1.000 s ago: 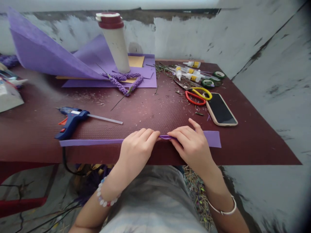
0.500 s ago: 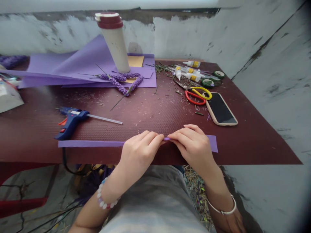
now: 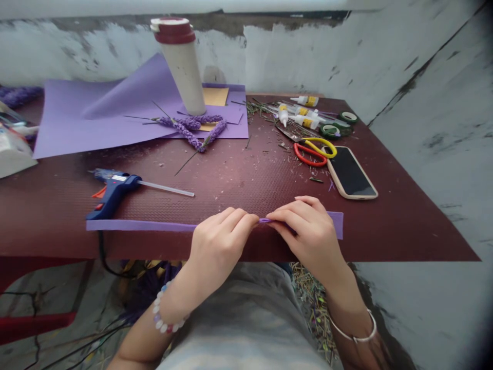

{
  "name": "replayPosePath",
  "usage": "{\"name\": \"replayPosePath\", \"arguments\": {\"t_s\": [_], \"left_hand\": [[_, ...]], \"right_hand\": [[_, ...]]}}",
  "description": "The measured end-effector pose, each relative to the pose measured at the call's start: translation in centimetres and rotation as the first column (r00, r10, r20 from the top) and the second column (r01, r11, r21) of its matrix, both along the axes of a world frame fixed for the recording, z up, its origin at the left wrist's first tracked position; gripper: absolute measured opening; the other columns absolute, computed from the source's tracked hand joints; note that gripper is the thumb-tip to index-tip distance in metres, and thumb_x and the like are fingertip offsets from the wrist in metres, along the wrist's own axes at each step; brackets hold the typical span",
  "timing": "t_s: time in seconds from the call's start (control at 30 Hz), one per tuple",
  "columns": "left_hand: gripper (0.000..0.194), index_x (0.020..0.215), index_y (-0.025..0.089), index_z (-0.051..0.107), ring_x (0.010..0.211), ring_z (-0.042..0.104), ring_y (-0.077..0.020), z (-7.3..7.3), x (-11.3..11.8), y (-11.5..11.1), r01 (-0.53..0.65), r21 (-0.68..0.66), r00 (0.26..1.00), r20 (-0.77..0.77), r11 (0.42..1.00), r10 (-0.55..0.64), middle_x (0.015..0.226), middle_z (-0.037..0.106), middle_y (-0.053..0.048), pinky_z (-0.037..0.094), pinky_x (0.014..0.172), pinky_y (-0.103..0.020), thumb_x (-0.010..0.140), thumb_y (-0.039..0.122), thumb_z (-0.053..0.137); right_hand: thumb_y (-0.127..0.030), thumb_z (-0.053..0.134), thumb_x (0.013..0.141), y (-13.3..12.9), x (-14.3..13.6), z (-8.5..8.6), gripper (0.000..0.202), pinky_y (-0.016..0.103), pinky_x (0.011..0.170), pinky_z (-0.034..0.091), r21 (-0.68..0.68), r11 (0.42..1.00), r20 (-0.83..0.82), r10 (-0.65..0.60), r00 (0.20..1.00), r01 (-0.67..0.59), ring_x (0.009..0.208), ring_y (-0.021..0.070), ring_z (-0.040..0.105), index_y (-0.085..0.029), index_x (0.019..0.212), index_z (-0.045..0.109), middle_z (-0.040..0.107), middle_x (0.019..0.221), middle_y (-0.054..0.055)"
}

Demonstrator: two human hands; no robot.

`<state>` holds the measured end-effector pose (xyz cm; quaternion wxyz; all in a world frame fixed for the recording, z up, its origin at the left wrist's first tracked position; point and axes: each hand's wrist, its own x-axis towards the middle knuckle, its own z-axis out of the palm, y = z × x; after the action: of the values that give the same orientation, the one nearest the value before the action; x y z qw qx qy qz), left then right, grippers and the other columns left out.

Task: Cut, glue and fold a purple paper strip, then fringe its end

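Note:
A long purple paper strip (image 3: 142, 225) stretches sideways along the near edge of the table, narrow on the left and wider at its right end. My left hand (image 3: 223, 239) pinches it near the middle between thumb and fingers. Just to the right, my right hand (image 3: 306, 228) also pinches the strip, its thumb and fingertips pressed together. A short, thin, folded stretch of purple shows between the two hands. The strip's parts under both palms are hidden. Beyond its left end lies a blue glue gun (image 3: 113, 190) with a clear glue stick in it.
Scissors (image 3: 314, 149) and a phone (image 3: 352, 172) lie at the right, near small glue bottles (image 3: 306, 122) and green tape rolls (image 3: 330, 131). At the back, a tall cup (image 3: 183, 72) stands on purple sheets (image 3: 111, 103) beside purple flower stems (image 3: 192, 136).
The strip has shifted slightly left with my hands still pinching it, and the fold between them looks a little wider. At the back left, the purple sheet's near edge has dropped towards me.

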<state>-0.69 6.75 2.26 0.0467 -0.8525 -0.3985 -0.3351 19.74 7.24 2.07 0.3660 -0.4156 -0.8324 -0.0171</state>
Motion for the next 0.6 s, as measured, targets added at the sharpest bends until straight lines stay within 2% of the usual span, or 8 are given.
{"name": "replayPosePath", "arguments": {"t_s": [0.2,0.33,0.6], "left_hand": [[0.013,0.109,0.012,0.07,0.078,0.066,-0.0185,0.1,0.3,0.0,0.004,0.004,1.0,0.003,1.0,-0.004,0.09,0.075,-0.003,0.046,0.069,-0.031,0.101,0.019,0.063],[0.012,0.099,0.015,0.071,0.07,0.061,-0.0169,0.1,0.4,-0.1,0.022,-0.003,1.0,0.005,1.0,-0.022,0.081,0.072,0.0,0.043,0.065,-0.03,0.102,0.013,0.059],[0.011,0.092,0.016,0.07,0.07,0.061,-0.0185,0.0,-0.3,0.0,-0.016,-0.021,0.999,-0.049,1.0,0.015,0.078,0.069,-0.001,0.042,0.064,-0.032,0.1,0.014,0.062]], "right_hand": [[-0.011,0.065,0.098,0.0,-0.7,-0.2,0.011,0.038,0.097,0.044,0.033,0.999,0.002,-0.011,1.0,0.011,0.079,0.0179,0.069,-0.018,0.091,0.069,0.077,0.083,0.002],[-0.013,0.064,0.099,-0.1,-0.7,-0.2,0.009,0.038,0.1,0.043,0.016,1.0,0.028,0.002,1.0,-0.002,0.079,0.0171,0.07,-0.018,0.093,0.069,0.077,0.084,0.001],[-0.01,0.065,0.097,0.2,0.2,0.0,0.009,0.039,0.105,0.042,-0.005,1.0,0.086,0.027,0.996,-0.027,0.083,0.0183,0.073,-0.017,0.1,0.07,0.079,0.091,0.002]]}}
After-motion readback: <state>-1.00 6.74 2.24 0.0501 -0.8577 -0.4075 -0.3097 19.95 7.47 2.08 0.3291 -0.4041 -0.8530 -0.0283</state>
